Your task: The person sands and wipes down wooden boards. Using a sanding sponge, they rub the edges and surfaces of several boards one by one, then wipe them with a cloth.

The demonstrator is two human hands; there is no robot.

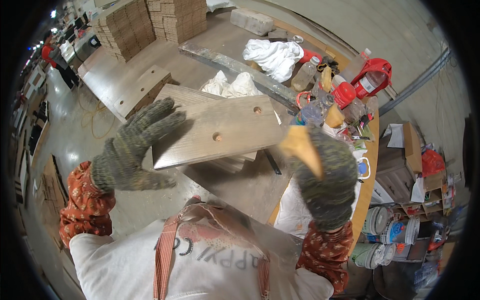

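Note:
In front of me a grey-brown wood-grain panel (210, 127) with two round holes lies slanted on top of other boards (187, 95). My left hand (138, 150), in a dark green knitted glove, is at the panel's left end with fingers and thumb spread; whether it touches the panel is unclear. My right hand (326, 180), gloved alike, is closed around a yellowish piece (302, 148), blurred, perhaps a sponge or cloth, right of the panel. White crumpled cloths (232, 85) lie behind the panel.
A long, worn metal bar (240, 71) crosses the table behind. Bottles (305, 75), a red-capped can (343, 93) and rags crowd the right side. Stacked panels (123, 30) stand at the back left, and a holed board (144, 90) lies nearer. A person (56, 60) stands far left. Buckets (375, 221) stand lower right.

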